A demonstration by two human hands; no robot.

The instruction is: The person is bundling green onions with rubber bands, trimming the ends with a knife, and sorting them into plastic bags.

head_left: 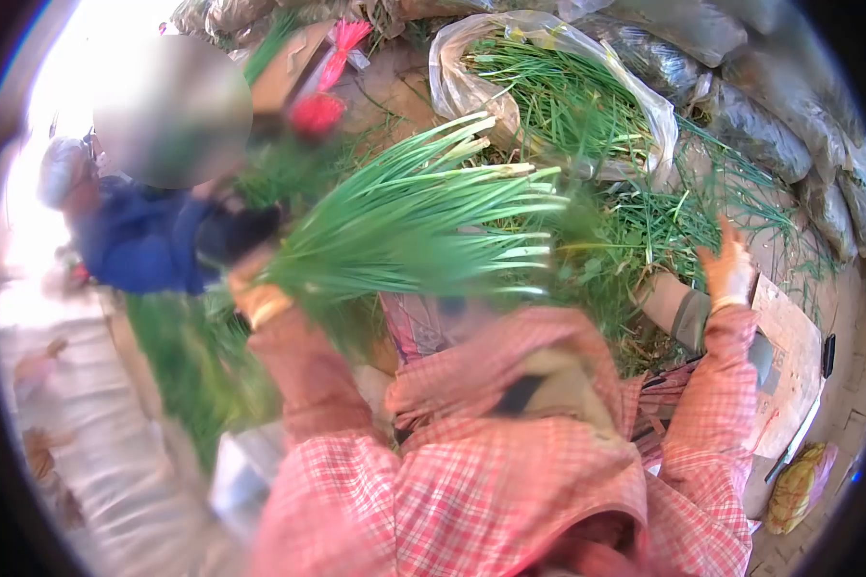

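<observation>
My left hand [258,290], in a glove or cuff of orange tone, is closed around the leafy end of a large bunch of spring onions [404,212]. The stalks fan out to the right across the front of my body, their pale cut ends pointing right. Motion blurs the lower part of the bunch. To the right, my right hand [729,269] is stretched forward with its fingers apart and nothing in it. Loose green stalks [678,221] lie just ahead of it. A cardboard sheet [784,356] is beside my right forearm.
A clear plastic bag [664,125] full of green stalks lies ahead. Filled plastic sacks [760,125] are piled at the far right. Pink twine [319,111] is at upper left, near another person in blue [140,236]. More greens [212,375] lie on my left.
</observation>
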